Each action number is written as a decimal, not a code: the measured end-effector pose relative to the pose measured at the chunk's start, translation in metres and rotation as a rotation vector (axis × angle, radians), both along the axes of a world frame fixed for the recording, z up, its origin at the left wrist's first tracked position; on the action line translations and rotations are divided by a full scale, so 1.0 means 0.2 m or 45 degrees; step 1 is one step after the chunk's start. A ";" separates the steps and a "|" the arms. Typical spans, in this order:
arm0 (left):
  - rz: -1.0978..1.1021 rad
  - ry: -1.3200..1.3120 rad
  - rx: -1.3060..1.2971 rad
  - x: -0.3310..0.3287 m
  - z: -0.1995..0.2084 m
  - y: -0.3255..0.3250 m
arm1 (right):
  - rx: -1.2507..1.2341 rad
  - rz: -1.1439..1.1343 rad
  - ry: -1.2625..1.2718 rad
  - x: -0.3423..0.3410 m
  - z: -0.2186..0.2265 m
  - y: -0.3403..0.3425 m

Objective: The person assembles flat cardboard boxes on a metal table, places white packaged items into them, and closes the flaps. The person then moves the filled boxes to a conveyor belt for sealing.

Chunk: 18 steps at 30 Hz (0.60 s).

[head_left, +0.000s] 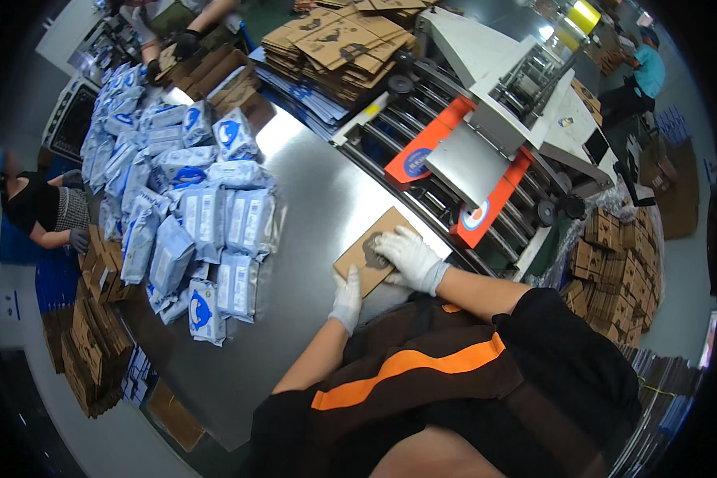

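A brown cardboard box (357,257) with a dark printed figure lies on the steel table in front of me. My left hand (347,299), in a white glove, grips its near left corner, with the thumb along the edge. My right hand (410,259), gloved in white too, is closed over the box's right side, fingers bent across the top face. Part of that printed figure and the box's right edge are hidden under the right hand. Whether the box is flat or filled I cannot tell.
Blue-and-white soft packs (203,215) heap on the steel table (311,191) at left. A roller machine (462,159) with orange guides stands ahead right. Flattened cartons (334,44) pile at the back; more cartons (613,263) stack at right. Co-workers stand at far left, back and far right.
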State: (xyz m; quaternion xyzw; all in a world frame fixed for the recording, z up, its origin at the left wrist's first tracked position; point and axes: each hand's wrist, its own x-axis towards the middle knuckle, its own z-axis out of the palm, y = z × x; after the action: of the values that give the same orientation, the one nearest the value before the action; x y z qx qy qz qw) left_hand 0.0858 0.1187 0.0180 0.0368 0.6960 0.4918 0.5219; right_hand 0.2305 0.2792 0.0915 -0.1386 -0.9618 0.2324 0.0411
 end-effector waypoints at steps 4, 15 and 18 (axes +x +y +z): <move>-0.148 -0.111 -0.058 0.15 0.01 0.50 | 0.080 -0.145 0.140 0.22 -0.11 0.35; -0.717 -0.053 0.217 -0.15 -0.08 0.81 | -0.334 -0.259 0.377 -0.12 0.32 0.59; -0.508 0.922 -0.300 -0.50 0.13 0.51 | -0.261 -0.104 0.545 -0.48 0.38 0.65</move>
State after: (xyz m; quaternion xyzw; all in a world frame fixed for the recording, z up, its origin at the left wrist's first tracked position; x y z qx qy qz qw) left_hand -0.0146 0.2207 0.0431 0.2809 0.8650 0.2537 0.3293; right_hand 0.1345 0.4096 0.1680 -0.1284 -0.8961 0.3512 0.2391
